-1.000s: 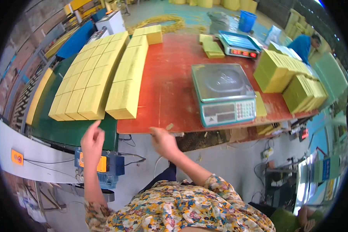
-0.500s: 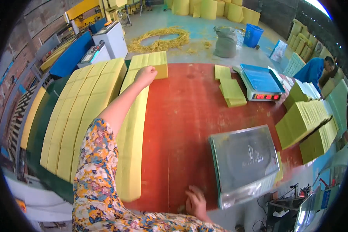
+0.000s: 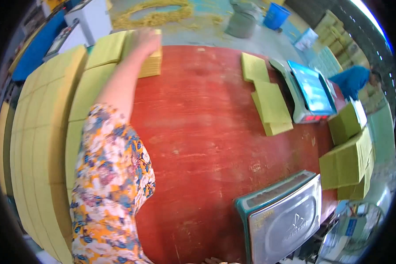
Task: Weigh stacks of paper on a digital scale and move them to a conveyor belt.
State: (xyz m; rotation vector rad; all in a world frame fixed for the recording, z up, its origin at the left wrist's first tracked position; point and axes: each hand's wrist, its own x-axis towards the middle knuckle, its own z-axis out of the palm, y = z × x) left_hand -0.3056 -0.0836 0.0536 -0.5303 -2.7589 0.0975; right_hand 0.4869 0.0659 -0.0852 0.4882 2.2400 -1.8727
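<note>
My left arm, in a floral sleeve, reaches to the far end of a row of yellow paper stacks (image 3: 90, 77). Blurred by motion, my left hand (image 3: 145, 41) is over the short far stack of yellow sheets (image 3: 150, 68); its fingers cannot be made out. Only a sliver of my right hand (image 3: 214, 260) shows at the bottom edge, near the lower left corner of a scale with a steel pan (image 3: 286, 220). Whether that hand holds anything is hidden.
Longer yellow stacks (image 3: 39, 132) line the left side. On the red table (image 3: 193, 145) lie loose yellow bundles (image 3: 273, 103) beside a blue-tray scale (image 3: 313, 90). More yellow stacks (image 3: 345, 163) stand at right. A person in blue (image 3: 352, 81) bends beyond the table.
The whole view has shifted and tilted. My left hand remains at the far stack, now smeared by motion. My right hand has dropped almost out of the picture.
</note>
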